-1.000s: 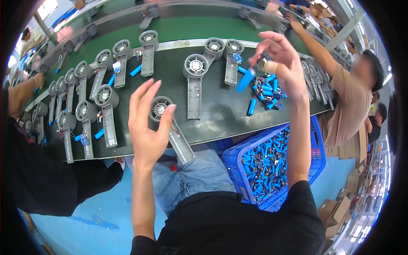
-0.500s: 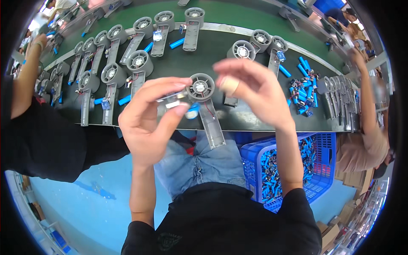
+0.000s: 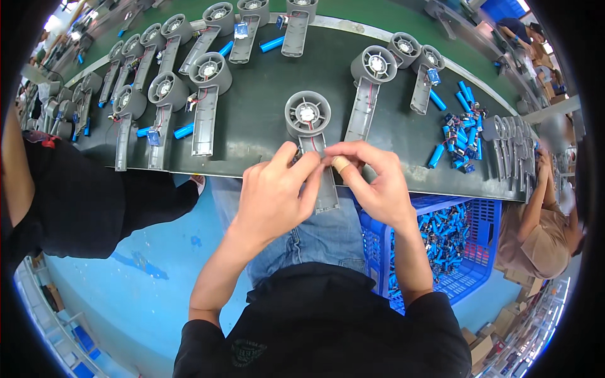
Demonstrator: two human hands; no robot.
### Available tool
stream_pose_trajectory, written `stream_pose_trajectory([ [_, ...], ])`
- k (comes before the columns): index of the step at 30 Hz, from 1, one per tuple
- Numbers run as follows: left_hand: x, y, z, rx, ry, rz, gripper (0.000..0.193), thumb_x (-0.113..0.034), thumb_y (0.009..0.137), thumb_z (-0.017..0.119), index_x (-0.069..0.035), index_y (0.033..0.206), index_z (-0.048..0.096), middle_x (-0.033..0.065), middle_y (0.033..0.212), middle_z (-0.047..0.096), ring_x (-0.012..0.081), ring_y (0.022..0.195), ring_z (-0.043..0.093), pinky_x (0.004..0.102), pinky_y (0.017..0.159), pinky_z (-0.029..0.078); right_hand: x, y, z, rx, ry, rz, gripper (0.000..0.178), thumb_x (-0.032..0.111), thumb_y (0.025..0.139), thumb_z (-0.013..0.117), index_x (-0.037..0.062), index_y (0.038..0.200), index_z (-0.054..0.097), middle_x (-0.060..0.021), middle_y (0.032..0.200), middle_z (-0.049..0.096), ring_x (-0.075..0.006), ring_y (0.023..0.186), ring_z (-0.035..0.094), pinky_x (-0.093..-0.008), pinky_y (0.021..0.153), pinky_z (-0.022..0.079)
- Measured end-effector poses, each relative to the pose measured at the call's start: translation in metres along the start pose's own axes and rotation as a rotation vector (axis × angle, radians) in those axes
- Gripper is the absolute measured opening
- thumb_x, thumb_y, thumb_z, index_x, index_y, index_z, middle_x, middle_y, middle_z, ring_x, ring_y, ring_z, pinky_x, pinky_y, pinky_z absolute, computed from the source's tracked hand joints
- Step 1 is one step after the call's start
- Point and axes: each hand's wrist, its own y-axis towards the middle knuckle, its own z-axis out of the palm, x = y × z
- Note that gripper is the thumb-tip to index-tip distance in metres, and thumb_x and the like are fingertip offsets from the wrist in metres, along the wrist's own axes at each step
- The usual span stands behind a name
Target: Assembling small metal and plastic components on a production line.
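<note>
Straight ahead, a grey fan housing (image 3: 307, 113) with a round ribbed head lies on the dark green work surface, its long trough-like handle (image 3: 327, 196) reaching past the near edge. Over that handle my left hand (image 3: 274, 195) and my right hand (image 3: 382, 188) meet, fingertips pinched together just below the round head. Both hands are closed; whatever sits between the fingertips is too small and covered to name. A red wire shows in the handle by the fingers. My right thumb wears a tan wrap (image 3: 340, 164).
Similar housings (image 3: 211, 72) stand in rows at left and others (image 3: 374, 66) at right. Loose blue battery cells (image 3: 463, 135) lie heaped beside stacked grey shells (image 3: 510, 142). Below the edge, a blue crate (image 3: 482, 252) holds many cells. Co-workers sit on both sides.
My left hand moved right and down from beside the housing, and the blue cell with a board at its fingers is out of sight. My open right hand came down and closed over the handle.
</note>
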Motion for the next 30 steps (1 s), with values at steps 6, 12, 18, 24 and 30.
stream_pose_trajectory([
  [6,0.010,0.001,-0.004,-0.057,-0.201,-0.074,0.012,-0.006,0.089,0.067,-0.006,0.101,0.068,0.0101,0.081,0.057,0.0282,0.059,0.060,0.0364,0.051,0.046,-0.002,0.016,0.010,-0.008,-0.045,-0.168,0.014,0.000,0.089,0.068,0.0004,0.102,0.073,-0.0038,0.083,0.064,-0.0074,0.061,0.050,-0.0238,0.054,0.039],
  [12,0.014,-0.004,-0.002,-0.125,-0.115,-0.092,0.017,0.000,0.090,0.065,-0.004,0.106,0.067,0.0106,0.079,0.054,0.0251,0.060,0.059,0.0364,0.054,0.046,-0.013,0.025,0.029,-0.131,-0.059,-0.329,0.010,0.003,0.086,0.072,0.0003,0.096,0.073,-0.0008,0.079,0.059,-0.0037,0.057,0.043,-0.0224,0.050,0.033],
  [18,0.023,-0.008,0.009,-0.322,-0.337,-0.110,0.038,0.003,0.090,0.065,-0.003,0.127,0.064,0.0140,0.107,0.070,0.0214,0.075,0.069,0.0288,0.067,0.053,-0.008,0.028,0.032,-0.106,0.061,-0.152,0.008,0.002,0.082,0.073,-0.0011,0.088,0.071,0.0008,0.079,0.058,-0.0014,0.056,0.041,-0.0207,0.050,0.031],
  [24,0.024,-0.013,0.006,-0.169,-0.467,-0.273,0.038,0.006,0.087,0.068,-0.001,0.124,0.067,0.0167,0.109,0.072,0.0207,0.090,0.071,0.0301,0.079,0.055,-0.009,0.030,0.035,-0.121,0.179,-0.119,0.007,0.003,0.084,0.072,-0.0019,0.089,0.071,0.0022,0.080,0.058,-0.0009,0.059,0.041,-0.0197,0.052,0.031],
  [30,0.032,-0.007,0.007,-0.211,-0.339,-0.066,0.037,0.005,0.083,0.073,0.000,0.120,0.069,0.0143,0.109,0.072,0.0250,0.094,0.070,0.0316,0.079,0.055,-0.009,0.031,0.033,-0.091,0.214,-0.091,0.007,0.003,0.087,0.071,-0.0025,0.092,0.071,0.0024,0.080,0.058,-0.0014,0.063,0.043,-0.0196,0.054,0.032],
])
